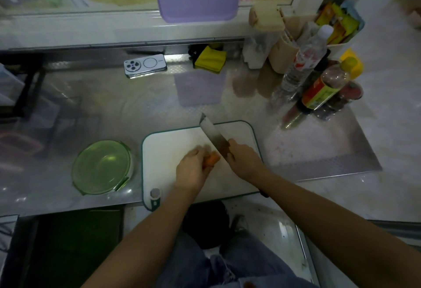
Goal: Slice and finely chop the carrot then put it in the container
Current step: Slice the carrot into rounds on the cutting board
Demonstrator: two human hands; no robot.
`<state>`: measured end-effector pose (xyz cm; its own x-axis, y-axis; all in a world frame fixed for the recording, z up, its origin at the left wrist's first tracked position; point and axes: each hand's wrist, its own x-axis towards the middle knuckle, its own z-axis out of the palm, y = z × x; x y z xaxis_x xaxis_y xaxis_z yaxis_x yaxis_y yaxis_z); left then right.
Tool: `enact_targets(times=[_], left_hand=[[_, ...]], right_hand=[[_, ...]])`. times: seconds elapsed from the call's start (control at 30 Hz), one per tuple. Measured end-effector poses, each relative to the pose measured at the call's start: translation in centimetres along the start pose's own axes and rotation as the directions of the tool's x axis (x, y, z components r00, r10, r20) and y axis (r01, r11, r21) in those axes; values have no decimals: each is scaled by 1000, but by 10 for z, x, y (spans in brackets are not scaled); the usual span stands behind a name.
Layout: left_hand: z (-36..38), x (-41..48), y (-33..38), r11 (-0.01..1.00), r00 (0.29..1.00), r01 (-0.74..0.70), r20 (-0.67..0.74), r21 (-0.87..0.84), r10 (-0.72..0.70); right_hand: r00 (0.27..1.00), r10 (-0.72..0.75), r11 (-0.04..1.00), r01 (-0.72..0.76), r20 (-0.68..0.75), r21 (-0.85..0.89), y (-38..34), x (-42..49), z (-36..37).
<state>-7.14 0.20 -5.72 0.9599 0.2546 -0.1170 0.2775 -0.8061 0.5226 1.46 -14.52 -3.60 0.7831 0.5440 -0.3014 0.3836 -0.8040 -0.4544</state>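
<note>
Orange carrot (211, 159) lies near the middle of the white cutting board (168, 149), its left end wrapped by the curled fingers of the left hand (192, 169), which grips it against the board. The right hand (245, 161) is clenched round the handle of a broad knife (213, 135), whose blade slants away to the upper left just beside the carrot's exposed end; blur hides whether steel meets it. A round green container (101, 167) sits on the metal desk (114, 105) just left of the board. A phone (145, 65) lies well behind.
</note>
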Motion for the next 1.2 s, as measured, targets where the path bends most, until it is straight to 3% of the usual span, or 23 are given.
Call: enact_targets(times=[0.33,0.6,1.2], left_hand=[[-2,-1,9,997,996,79,-42,-12,-79],[-2,1,8,994,993,110,-39,12,-110],[-3,4,7,992,993,121,-4,25,-121]], right_hand=[[998,-54,994,56,17,-99,-9,-18,-5],[989,-78,983,97,123,-159,-2,-29,-17],[994,24,990,-9,107,-141,-10,-17,17]])
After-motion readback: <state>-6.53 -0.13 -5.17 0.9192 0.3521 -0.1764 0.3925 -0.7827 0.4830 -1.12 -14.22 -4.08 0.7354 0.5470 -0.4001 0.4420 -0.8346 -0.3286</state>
